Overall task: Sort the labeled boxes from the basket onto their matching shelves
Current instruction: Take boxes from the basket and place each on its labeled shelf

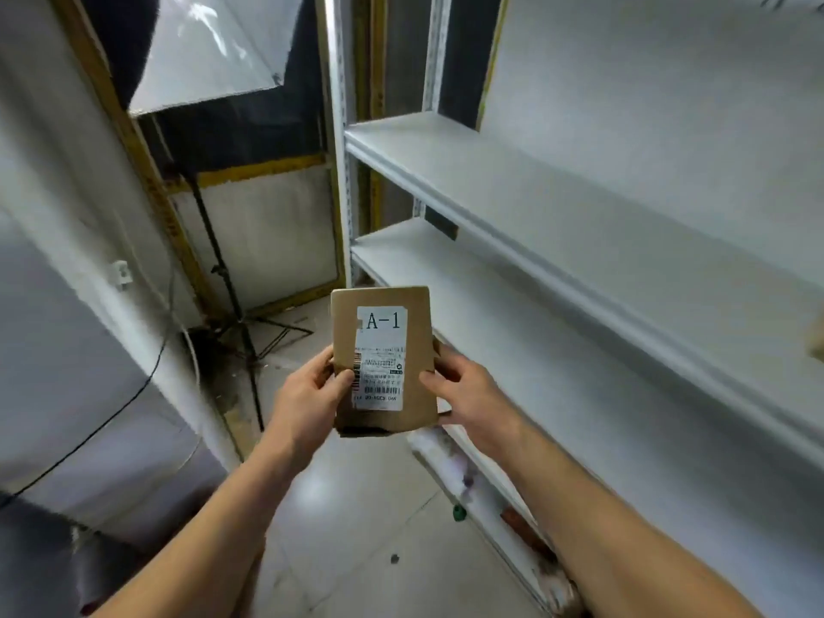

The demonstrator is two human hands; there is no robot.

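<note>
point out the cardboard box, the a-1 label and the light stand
cardboard box [345,314], head view, bare upper left face
A-1 label [382,322], head view, printed letters
light stand [223,278], head view, black pole

Arms: I see two forearms rising from the near edge, both bare, no sleeve anywhere in view.
Left hand: bare, no glove, no ring that I can make out.
Right hand: bare too, no glove.
Wrists: nothing worn, no watch, no band.
Nails: short, as far as the blur lets me tell.
</note>
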